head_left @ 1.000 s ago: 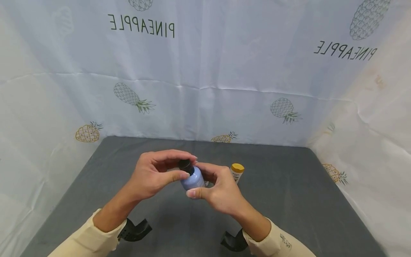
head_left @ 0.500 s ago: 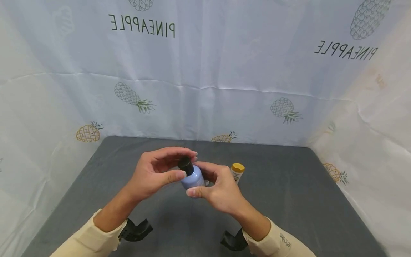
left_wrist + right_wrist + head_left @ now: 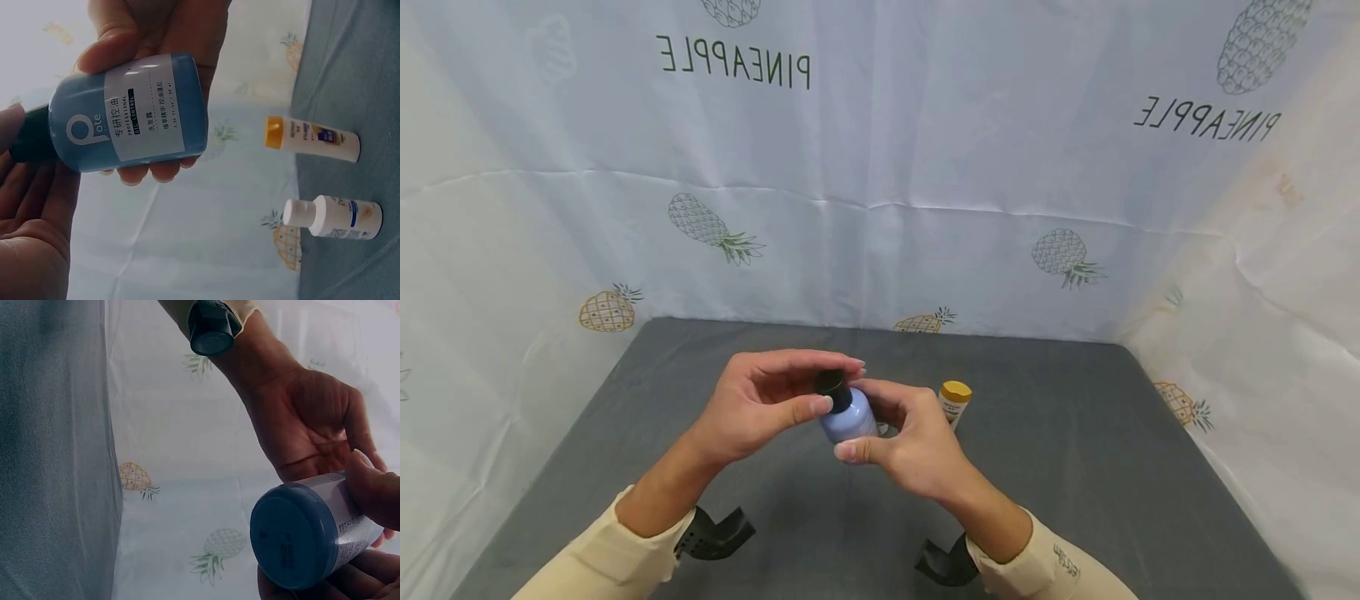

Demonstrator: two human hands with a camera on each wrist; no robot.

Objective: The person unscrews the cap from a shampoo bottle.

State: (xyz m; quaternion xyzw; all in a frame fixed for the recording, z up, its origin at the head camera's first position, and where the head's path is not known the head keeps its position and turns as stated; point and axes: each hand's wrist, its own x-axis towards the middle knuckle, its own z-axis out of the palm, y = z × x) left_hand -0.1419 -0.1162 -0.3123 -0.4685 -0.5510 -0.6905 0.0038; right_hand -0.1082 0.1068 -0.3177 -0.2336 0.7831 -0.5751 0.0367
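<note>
White bottle [image 3: 334, 217] only in left-wrist view

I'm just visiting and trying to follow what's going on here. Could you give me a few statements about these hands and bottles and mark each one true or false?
1. The right hand holds the blue bottle by its body. True.
2. The left hand rests flat on the table. False: its fingers pinch the bottle's black cap, up in the air.
3. The blue bottle stands on the grey table. False: it is held clear of it, as the right wrist view shows its underside.
4. Two small bottles stand on the table: a yellow-capped bottle and a white-capped bottle. True.
5. The blue bottle's cap is yellow. False: it is black.
</note>
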